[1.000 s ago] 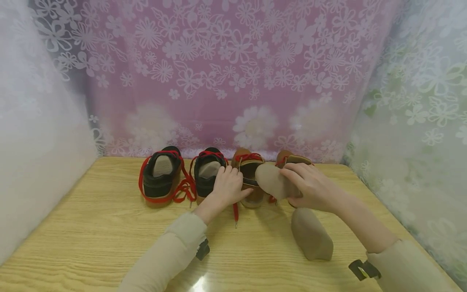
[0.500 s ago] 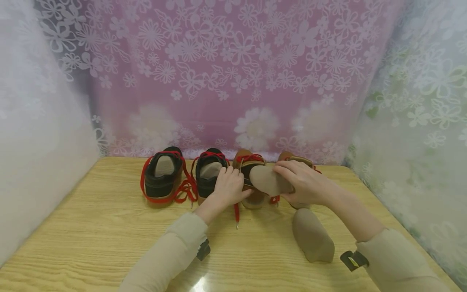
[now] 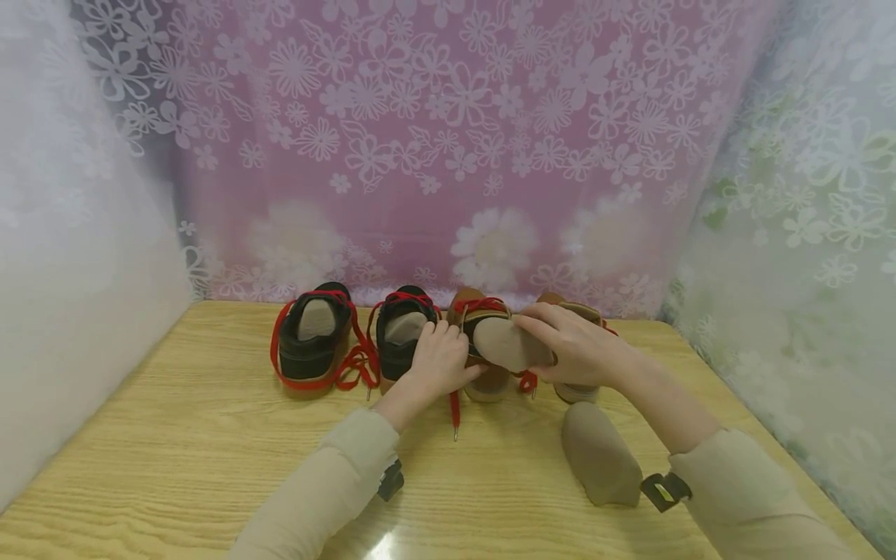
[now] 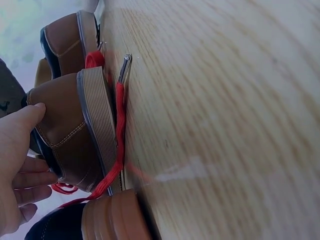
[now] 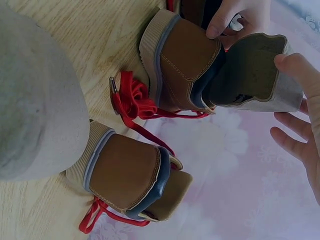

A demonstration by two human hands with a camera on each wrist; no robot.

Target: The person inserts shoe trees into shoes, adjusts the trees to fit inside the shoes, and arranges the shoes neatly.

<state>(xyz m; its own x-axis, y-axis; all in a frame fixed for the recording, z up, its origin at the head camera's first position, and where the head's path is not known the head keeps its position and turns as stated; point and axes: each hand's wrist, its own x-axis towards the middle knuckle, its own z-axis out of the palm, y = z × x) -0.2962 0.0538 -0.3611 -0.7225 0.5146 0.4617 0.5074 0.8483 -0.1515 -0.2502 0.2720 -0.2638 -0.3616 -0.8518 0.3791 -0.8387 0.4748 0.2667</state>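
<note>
In the head view my left hand (image 3: 439,362) holds the heel end of a brown shoe (image 3: 486,386) with red laces. The left wrist view has its thumb on the heel's leather (image 4: 60,115) and the fingers along the side. My right hand (image 3: 577,342) pinches a beige, toe-shaped shoe insert (image 3: 511,344) by its open rear edge, thumb on one side and fingers on the other. Its rounded end lies over the brown shoe's opening; in the right wrist view the hollow insert (image 5: 272,100) reaches into the collar.
Another insert (image 3: 602,455) lies on the table near the right forearm. A second brown shoe (image 3: 577,391) stands partly behind my right hand. Two black shoes (image 3: 311,365) with beige inserts (image 3: 316,320) and trailing red laces (image 3: 357,362) stand left. A flowered curtain (image 3: 420,155) hangs behind.
My right hand has moved left with the insert, bringing its rounded end over the brown shoe's opening. More of the second brown shoe shows. My left hand stays at the shoe.
</note>
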